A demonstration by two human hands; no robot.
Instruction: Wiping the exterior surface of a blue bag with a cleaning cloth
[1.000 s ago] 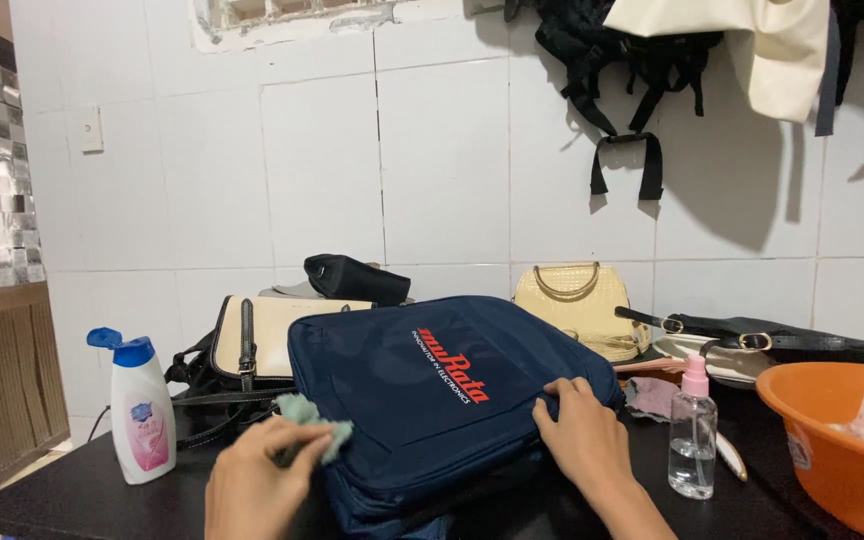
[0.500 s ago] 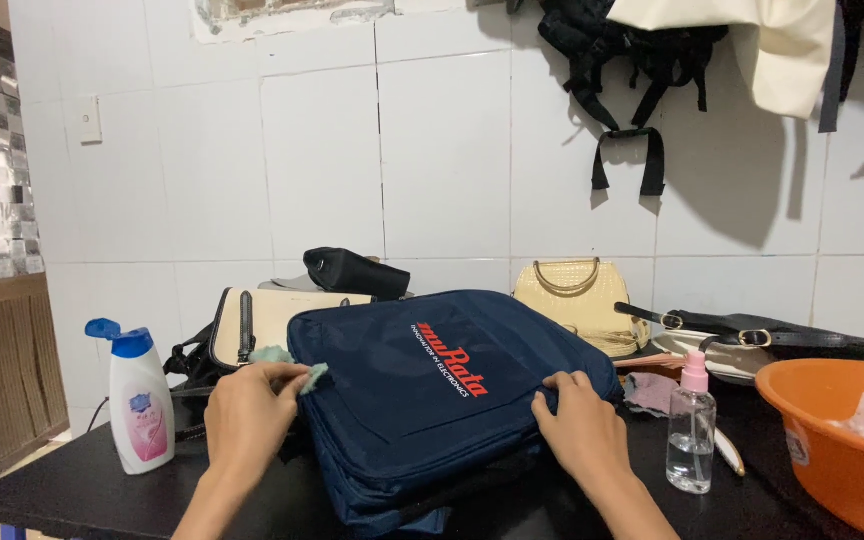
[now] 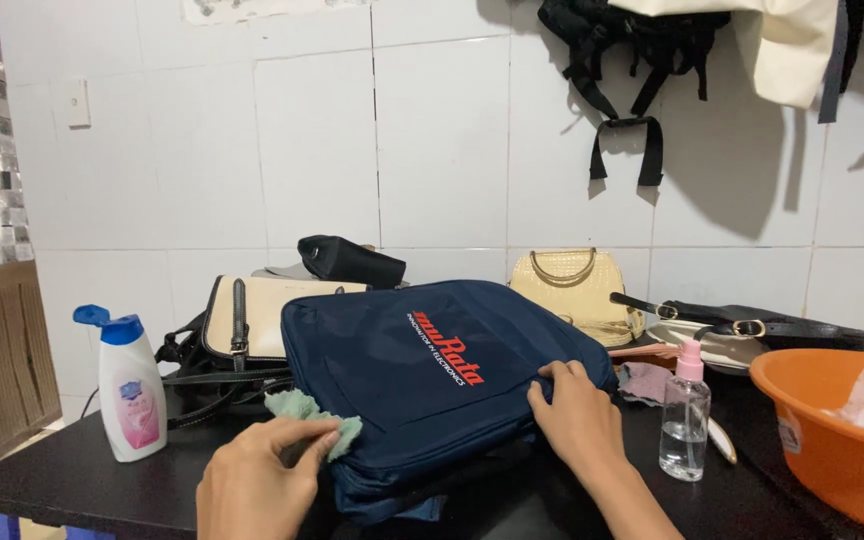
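A navy blue bag point(image 3: 432, 370) with red lettering lies tilted on the black table point(image 3: 62, 480). My left hand point(image 3: 257, 480) grips a pale green cloth point(image 3: 302, 410) against the bag's near left edge. My right hand point(image 3: 577, 415) rests flat on the bag's right side, fingers pressing the fabric.
A white bottle with a blue cap point(image 3: 127, 390) stands at the left. A clear spray bottle with a pink top point(image 3: 685, 410) and an orange basin point(image 3: 837, 430) stand at the right. Cream, yellow and black handbags point(image 3: 572, 290) line the tiled wall behind.
My left hand with the green cloth went up along the bag's left side, then came back down to its near left edge. My right hand stayed on the bag.
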